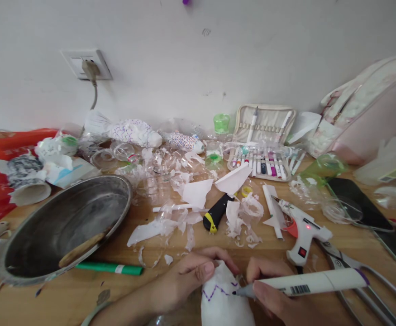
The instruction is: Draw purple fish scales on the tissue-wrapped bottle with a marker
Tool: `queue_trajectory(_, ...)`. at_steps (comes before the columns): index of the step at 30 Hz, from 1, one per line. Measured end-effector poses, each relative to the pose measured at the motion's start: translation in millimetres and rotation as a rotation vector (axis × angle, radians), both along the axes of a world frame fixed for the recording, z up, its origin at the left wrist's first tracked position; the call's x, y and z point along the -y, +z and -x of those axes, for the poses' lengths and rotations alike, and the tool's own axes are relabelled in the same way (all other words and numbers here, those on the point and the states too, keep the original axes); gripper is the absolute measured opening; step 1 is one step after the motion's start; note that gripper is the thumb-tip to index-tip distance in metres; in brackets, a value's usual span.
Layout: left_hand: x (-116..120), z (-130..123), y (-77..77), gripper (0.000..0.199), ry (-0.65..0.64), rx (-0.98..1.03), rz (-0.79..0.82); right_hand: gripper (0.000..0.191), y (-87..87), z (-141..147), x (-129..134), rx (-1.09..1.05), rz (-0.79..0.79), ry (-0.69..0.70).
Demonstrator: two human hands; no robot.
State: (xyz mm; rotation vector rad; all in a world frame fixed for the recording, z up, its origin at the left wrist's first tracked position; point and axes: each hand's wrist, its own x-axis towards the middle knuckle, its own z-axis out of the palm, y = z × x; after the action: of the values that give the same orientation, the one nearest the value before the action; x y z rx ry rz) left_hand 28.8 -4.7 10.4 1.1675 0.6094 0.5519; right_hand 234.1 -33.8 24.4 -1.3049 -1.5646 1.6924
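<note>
In left hand (191,275) clasps the white form (225,309), likely light, dentable, best held near its top; in right hand (273,299) pinches the marker (318,281).

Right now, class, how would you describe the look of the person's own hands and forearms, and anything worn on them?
The left hand and right hand are bare, with no gloves or rings showing. No sleeve covers the visible left forearm; a pale grey-green curved edge beside it might be a cuff, but I cannot tell.
</note>
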Motion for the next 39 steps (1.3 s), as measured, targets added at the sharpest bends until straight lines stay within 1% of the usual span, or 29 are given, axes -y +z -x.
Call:
queue_trajectory(3, 0.3, 0.3, 0.5, 0.046, -0.002, 0.010, -0.008, 0.044, 1.5, 1.1, 0.5, 0.023, -0.022, 0.010)
queue_trajectory(6, 0.3, 0.6, 1.4, 0.047, -0.012, 0.000, -0.012, 0.043, -0.2, 1.8, 0.8, 0.011, -0.009, 0.001)
queue_trajectory(11, 0.0, 1.0, 0.6, 0.048, -0.019, 0.006, -0.025, 0.047, -3.4, 0.9, -2.6, -0.022, -0.005, -0.051)
queue_trajectory(18, 0.8, 1.5, -0.7, 0.050, -0.028, -0.009, -0.028, 0.058, -6.0, 0.0, -0.1, -0.076, 0.021, -0.018)
queue_trajectory(26, -0.1, 1.1, 1.0, 0.048, -0.022, -0.007, -0.013, 0.061, -11.2, 0.4, -3.8, -0.055, 0.009, -0.073)
queue_trajectory(33, 0.6, 2.2, -1.5, 0.047, -0.039, -0.001, -0.001, 0.061, -4.9, 1.9, -2.5, -0.043, 0.007, -0.106)
queue_trajectory(37, 0.8, 1.6, -2.4, 0.047, -0.015, 0.020, -0.013, 0.060, -10.3, -0.7, -3.2, -0.070, -0.043, -0.142)
queue_trajectory(39, 0.8, 1.3, -2.6, 0.045, -0.012, 0.008, -0.019, 0.060, -13.8, -2.9, -3.2, -0.090, -0.048, -0.138)
